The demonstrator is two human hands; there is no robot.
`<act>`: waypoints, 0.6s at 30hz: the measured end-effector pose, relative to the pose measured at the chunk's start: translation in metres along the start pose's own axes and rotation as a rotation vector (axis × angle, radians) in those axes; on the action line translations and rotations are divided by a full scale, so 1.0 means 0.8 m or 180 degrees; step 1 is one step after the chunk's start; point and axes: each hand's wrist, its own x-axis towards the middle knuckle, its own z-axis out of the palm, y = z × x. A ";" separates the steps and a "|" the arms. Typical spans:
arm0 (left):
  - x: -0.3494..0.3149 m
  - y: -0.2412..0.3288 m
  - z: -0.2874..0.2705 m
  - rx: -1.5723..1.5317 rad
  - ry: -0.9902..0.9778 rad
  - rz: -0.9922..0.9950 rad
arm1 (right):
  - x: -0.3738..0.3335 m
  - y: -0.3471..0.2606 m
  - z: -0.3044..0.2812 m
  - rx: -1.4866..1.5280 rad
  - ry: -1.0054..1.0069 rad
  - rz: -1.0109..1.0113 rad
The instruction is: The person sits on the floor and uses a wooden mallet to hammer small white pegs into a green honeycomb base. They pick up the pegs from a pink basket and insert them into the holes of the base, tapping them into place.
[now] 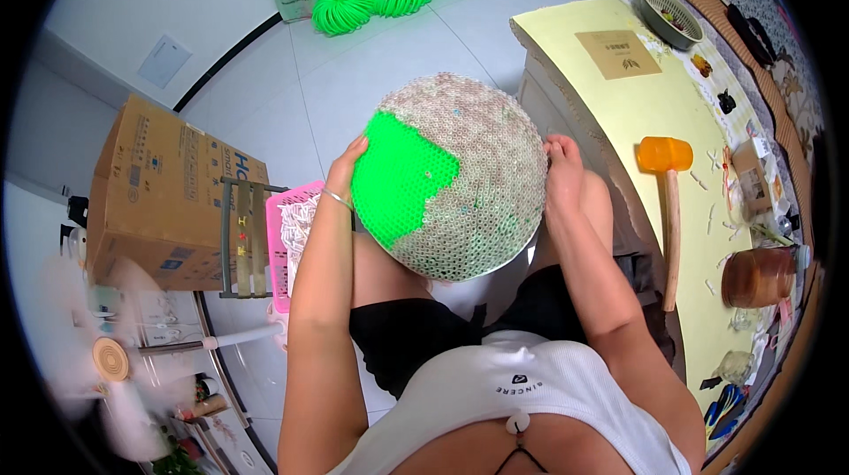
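Left hand [348, 167] and right hand [562, 172] grasp opposite edges of a round, part-green pitted disc [473, 183] above the lap [416, 329]. Lettering marks the white top [566, 386], cardboard box [168, 201] and brown card [618, 54] on the table [610, 117].

I can't see the left hand's [346, 172] fingers beneath the round honeycombed piece [473, 187]. The left forearm [324, 280] hides part of the pink basket [275, 258]. At near left, the fan's [110, 360] blades reach me only as blur.
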 end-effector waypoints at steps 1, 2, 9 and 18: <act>-0.012 -0.006 0.001 -0.0108 0.0075 0.0148 | 0.024 0.005 0.001 -0.0101 -0.0202 0.0030; -0.024 -0.017 0.005 -0.0218 0.0142 0.0282 | 0.049 0.009 0.004 -0.0209 -0.0390 0.0062; -0.136 -0.134 0.112 -0.0649 0.1624 0.1416 | 0.184 -0.005 0.096 -0.1431 -0.2136 -0.0264; -0.140 -0.043 0.078 0.3018 0.2798 0.1930 | 0.092 -0.065 -0.008 -0.0351 -0.0724 0.0029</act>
